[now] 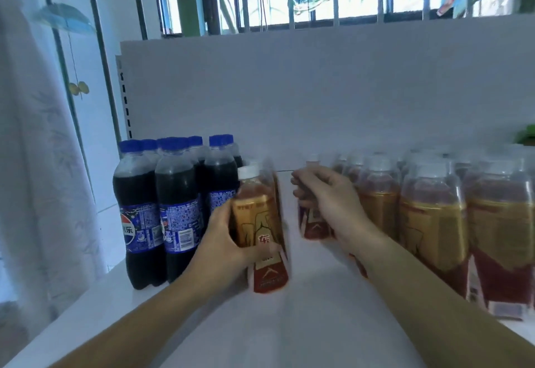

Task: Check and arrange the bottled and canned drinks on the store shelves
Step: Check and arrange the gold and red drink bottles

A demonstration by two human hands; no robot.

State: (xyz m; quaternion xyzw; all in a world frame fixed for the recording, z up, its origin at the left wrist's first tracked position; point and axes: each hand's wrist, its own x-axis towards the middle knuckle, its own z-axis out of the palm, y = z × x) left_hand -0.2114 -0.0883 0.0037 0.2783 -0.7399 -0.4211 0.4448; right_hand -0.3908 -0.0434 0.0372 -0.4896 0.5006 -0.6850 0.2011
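Two tea bottles in hand over a white shelf (318, 318). The left hand (224, 241) wraps its fingers and thumb round the middle of a white-capped tea bottle (262, 223), which is near upright and just right of the cola bottles (162, 208); base contact with the shelf unclear. The right hand (328, 198) curls round the upper part of a second bottle (314, 227), blurred, just left of the tea stock (434, 217) massed at right. A strip of shelf shows between the held bottles. The cola bottles, blue-capped, stand at the left end.
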